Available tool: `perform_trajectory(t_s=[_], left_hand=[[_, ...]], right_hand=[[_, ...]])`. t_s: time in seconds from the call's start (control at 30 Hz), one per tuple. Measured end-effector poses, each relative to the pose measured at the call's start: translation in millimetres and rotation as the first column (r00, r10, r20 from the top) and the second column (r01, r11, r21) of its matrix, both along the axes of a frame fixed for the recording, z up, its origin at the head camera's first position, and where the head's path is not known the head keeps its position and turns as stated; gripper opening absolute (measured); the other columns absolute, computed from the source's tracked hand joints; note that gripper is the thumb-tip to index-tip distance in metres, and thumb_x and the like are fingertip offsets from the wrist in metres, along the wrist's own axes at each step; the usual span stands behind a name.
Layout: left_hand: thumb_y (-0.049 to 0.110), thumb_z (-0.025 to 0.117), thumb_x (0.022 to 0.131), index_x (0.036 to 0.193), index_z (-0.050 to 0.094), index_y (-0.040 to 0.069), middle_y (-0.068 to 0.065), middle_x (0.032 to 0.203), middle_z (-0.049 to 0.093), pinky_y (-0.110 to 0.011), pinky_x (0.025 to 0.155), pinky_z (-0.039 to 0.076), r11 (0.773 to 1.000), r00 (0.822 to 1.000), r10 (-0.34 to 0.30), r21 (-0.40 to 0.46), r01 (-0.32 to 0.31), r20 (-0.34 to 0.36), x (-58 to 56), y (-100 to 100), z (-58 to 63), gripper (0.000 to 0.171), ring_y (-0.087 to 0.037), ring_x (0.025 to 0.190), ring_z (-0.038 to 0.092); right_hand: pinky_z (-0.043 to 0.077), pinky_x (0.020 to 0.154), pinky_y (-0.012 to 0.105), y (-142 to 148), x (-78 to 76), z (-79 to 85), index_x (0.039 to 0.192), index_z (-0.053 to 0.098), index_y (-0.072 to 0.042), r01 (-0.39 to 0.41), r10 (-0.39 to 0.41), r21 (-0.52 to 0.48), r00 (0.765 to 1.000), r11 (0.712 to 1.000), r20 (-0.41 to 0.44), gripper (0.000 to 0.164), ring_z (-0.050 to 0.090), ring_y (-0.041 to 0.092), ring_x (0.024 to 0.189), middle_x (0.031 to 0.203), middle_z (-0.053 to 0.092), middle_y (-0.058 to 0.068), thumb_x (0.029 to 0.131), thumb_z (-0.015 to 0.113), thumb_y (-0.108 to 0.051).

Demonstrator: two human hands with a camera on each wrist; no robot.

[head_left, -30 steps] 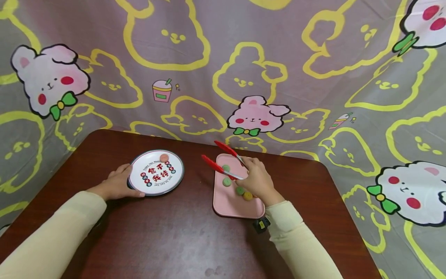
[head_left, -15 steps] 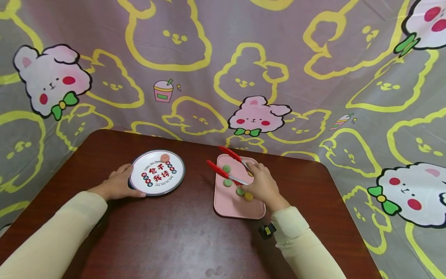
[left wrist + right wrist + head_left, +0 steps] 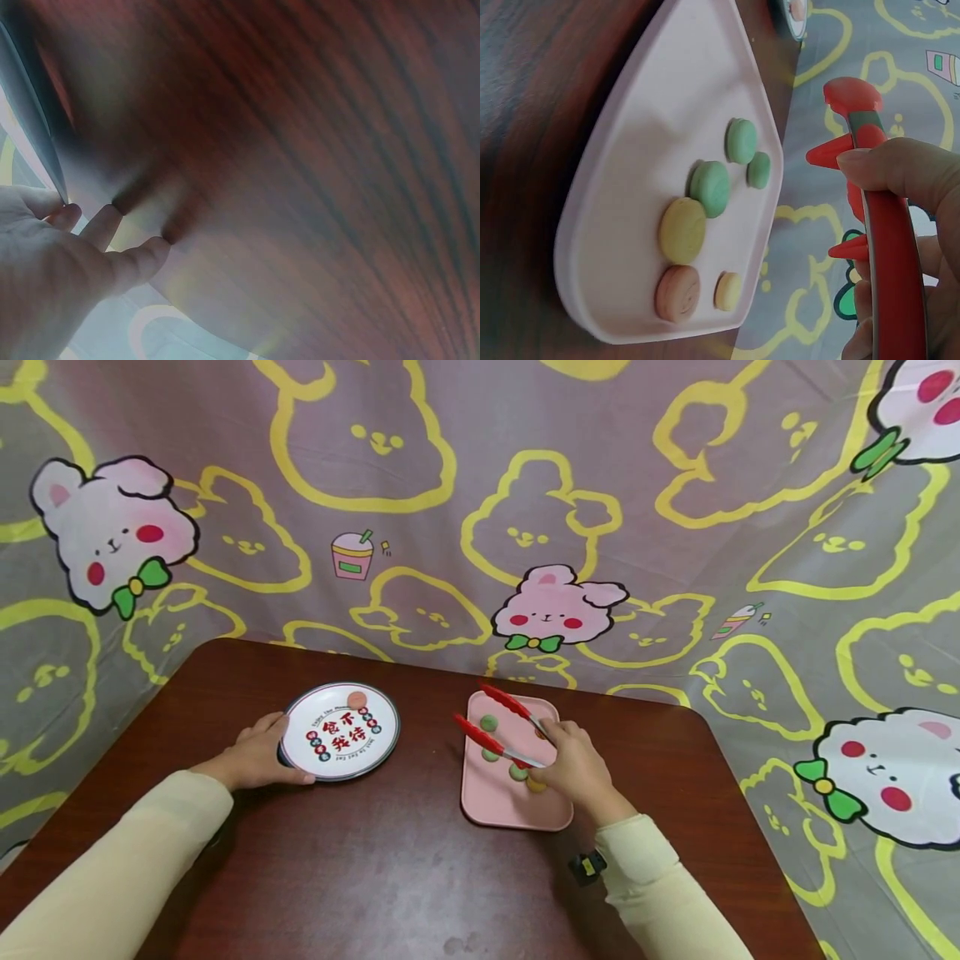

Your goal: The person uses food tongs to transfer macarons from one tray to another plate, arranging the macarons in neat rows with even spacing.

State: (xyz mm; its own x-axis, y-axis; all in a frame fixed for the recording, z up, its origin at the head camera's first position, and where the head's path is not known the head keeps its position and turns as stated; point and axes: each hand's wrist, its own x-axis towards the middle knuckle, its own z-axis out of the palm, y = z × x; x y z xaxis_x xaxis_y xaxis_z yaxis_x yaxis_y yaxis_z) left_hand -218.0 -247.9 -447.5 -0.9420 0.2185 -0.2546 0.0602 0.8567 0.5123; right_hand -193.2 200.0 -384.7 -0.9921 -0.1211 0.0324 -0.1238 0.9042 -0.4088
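Note:
My left hand (image 3: 258,756) holds the left rim of a round white plate (image 3: 311,703) printed with red characters, thumb on the near side. One pink macaron (image 3: 357,700) lies on that plate. My right hand (image 3: 581,768) grips red-and-metal tongs (image 3: 517,760), whose spread arms point left above a pink tray (image 3: 510,810). On the tray are several macarons: green ones (image 3: 709,189), a yellow one (image 3: 682,231), a brownish-pink one (image 3: 678,293) and a pale yellow one (image 3: 728,291). Nothing sits between the red tips. In the head view, tongs and hand cover part of these macarons.
A dark brown wooden table (image 3: 360,877) carries both plate and tray, with a strip of bare wood between them. Behind it hangs a grey curtain (image 3: 420,543) with cartoon rabbits. A small black device (image 3: 587,866) is by my right wrist.
My right hand and the tongs have shifted right and toward me over the tray, the arms staying spread. The left hand and plate stay in place.

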Motion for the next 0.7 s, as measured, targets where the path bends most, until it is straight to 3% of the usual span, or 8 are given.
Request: perform_trajectory(t_s=[0.47, 0.7], left_hand=[[0.057, 0.082, 0.065, 0.145, 0.014, -0.016, -0.039, 0.143, 0.013, -0.072, 0.096, 0.029, 1.0, 1.0, 0.003, 0.003, -0.003, 0.003, -0.2, -0.1, -0.8, 0.127, -0.059, 0.12, 0.023], [0.06, 0.081, 0.064, 0.146, 0.013, -0.015, -0.038, 0.144, 0.012, -0.072, 0.097, 0.028, 1.0, 1.0, 0.008, 0.004, -0.008, 0.01, -2.6, -0.2, -3.1, 0.13, -0.058, 0.121, 0.022]], right_hand=[[0.049, 0.085, 0.049, 8.7, 8.2, -4.2, 0.142, 0.049, -0.009, 0.034, -0.034, -0.004, 0.999, 0.999, 0.04, 0.088, 0.048, 0.029, 0.115, 0.126, 0.055, 0.014, 0.066, 0.088, -0.029], [0.05, 0.083, 0.05, 12.3, 12.2, -4.8, 0.142, 0.048, -0.006, 0.012, -0.012, 0.012, 0.999, 1.0, 0.037, 0.086, 0.048, 0.03, 0.115, 0.124, 0.055, 0.015, 0.068, 0.087, -0.026]])
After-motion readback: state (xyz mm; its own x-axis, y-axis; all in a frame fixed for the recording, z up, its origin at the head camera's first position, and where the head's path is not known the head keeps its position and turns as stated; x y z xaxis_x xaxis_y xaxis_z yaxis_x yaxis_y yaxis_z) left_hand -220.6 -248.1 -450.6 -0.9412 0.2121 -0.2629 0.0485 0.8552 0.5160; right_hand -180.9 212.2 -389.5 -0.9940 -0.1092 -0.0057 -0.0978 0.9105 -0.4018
